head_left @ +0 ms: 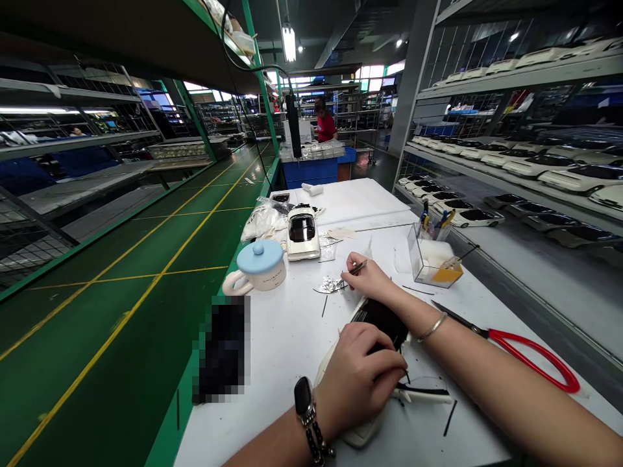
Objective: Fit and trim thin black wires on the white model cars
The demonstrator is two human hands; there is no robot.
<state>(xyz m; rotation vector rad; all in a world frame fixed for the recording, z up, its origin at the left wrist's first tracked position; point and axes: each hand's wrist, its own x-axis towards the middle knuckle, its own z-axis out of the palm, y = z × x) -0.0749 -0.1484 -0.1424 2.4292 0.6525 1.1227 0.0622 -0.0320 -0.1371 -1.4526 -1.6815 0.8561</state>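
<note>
A white model car [327,364] with a dark roof lies on the table, partly covered by my hands. My left hand [363,366] curls over it, fingers closed at its right side; exactly what the fingertips pinch is hidden. By those fingertips a white piece with a black edge [424,393] sticks out from the car. Farther forward, my right hand [366,277] is closed on a pair of tweezers [359,267]. Its fingertips are beside a small heap of shiny silver bits [331,285] on the white tabletop. Thin black strips [450,418] lie around.
Red-handled scissors [533,357] lie right of my right forearm. A clear box [435,259] holds tools and white material. At left are a blue-lidded mug [260,266] and a blurred dark object [221,350]. Another white car [302,233] stands ahead; car racks [516,175] line the right.
</note>
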